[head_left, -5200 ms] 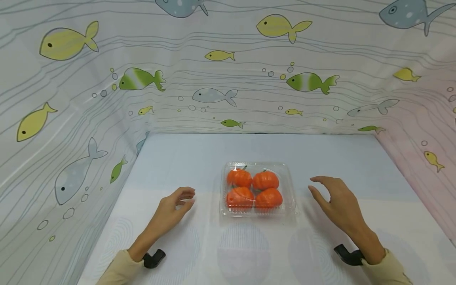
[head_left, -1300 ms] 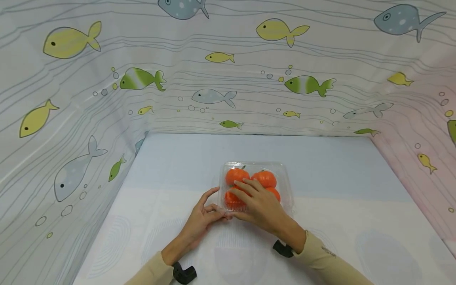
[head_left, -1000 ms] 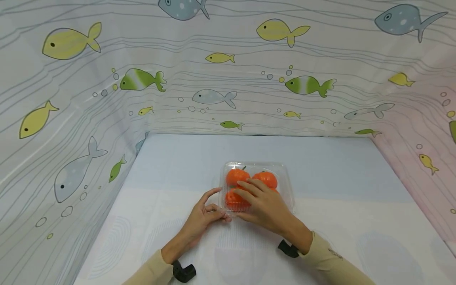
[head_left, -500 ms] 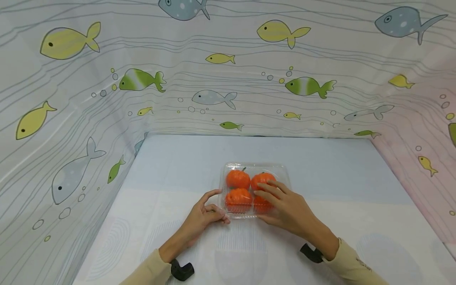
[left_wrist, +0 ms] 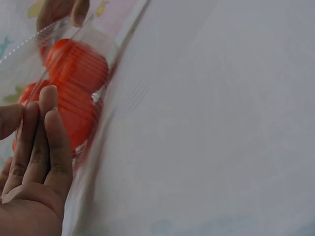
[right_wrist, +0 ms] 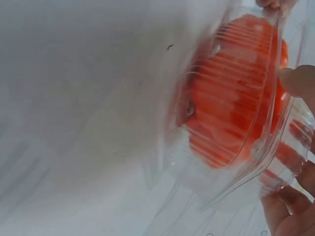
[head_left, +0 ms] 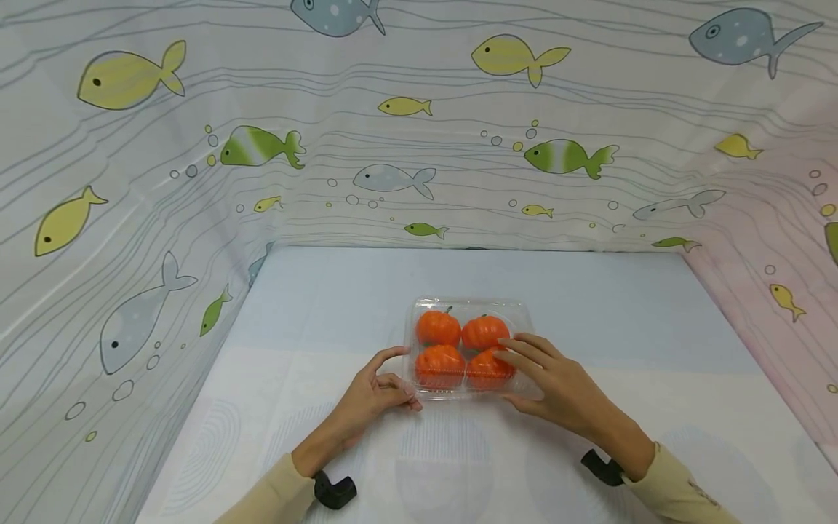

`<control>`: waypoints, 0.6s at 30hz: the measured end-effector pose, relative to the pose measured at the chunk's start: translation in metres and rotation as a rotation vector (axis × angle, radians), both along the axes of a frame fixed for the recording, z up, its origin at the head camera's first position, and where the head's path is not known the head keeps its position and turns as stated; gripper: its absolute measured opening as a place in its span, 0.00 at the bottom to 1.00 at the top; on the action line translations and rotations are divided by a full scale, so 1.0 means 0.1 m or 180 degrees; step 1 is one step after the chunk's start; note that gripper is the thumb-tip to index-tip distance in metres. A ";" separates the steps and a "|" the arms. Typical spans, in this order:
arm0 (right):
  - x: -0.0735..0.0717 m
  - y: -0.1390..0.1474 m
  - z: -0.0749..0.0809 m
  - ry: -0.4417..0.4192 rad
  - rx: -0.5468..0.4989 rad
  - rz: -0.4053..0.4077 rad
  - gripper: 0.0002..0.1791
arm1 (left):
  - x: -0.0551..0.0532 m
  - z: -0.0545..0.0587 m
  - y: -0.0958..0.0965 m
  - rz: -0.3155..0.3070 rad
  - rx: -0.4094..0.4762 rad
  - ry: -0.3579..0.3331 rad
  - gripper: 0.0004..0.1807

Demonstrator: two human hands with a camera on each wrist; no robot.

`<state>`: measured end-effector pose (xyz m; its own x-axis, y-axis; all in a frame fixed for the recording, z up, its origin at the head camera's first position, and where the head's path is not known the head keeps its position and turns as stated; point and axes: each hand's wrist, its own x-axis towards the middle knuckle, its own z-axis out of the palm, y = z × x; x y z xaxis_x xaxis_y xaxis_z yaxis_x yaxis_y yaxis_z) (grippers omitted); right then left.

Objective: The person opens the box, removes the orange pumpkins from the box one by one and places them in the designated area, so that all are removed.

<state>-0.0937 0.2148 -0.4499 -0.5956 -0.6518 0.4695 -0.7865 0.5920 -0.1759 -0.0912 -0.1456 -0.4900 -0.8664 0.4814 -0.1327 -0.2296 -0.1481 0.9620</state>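
A clear plastic clamshell box [head_left: 445, 396] lies on the table with its lid down. Under the lid sit several orange, ribbed, pumpkin-shaped fruits [head_left: 440, 366], with small green stems on the back ones. My left hand [head_left: 366, 404] pinches the rim at the front left corner between thumb and fingers; its forefinger stretches along the left side. My right hand [head_left: 569, 386] is at the front right corner, fingers spread loosely over the lid. In the right wrist view, its thumb [right_wrist: 298, 81] is at the rim and its fingertips show through the plastic.
The white and pale blue table [head_left: 340, 291] is ringed by a fish-printed cloth [head_left: 458, 160] at the back and both sides. A black wrist mount [head_left: 335, 491] sits on the left wrist, another mount [head_left: 602, 467] on the right.
Both hands have come in to the box since the earliest frame. Over the last second my right hand has slid rightward along its front, uncovering the front fruits; my left hand has stayed put.
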 end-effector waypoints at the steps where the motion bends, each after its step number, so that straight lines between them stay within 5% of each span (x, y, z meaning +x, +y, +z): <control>1: 0.00 0.02 0.00 0.0029 -0.0005 0.0011 0.39 | 0.00 0.00 0.00 -0.0007 0.0001 0.0006 0.41; 12: 0.02 0.15 -0.09 0.0186 -0.0240 0.0049 0.35 | -0.01 0.00 -0.01 -0.0040 0.0032 0.0062 0.40; 18: -0.01 0.17 -0.08 0.0023 -0.0449 0.0145 0.32 | 0.01 -0.01 -0.02 -0.0009 0.0010 0.0057 0.40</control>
<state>-0.0943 0.2316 -0.4581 -0.5631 -0.6053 0.5625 -0.8136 0.5254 -0.2491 -0.0907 -0.1471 -0.4913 -0.8673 0.4843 -0.1155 -0.2127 -0.1505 0.9655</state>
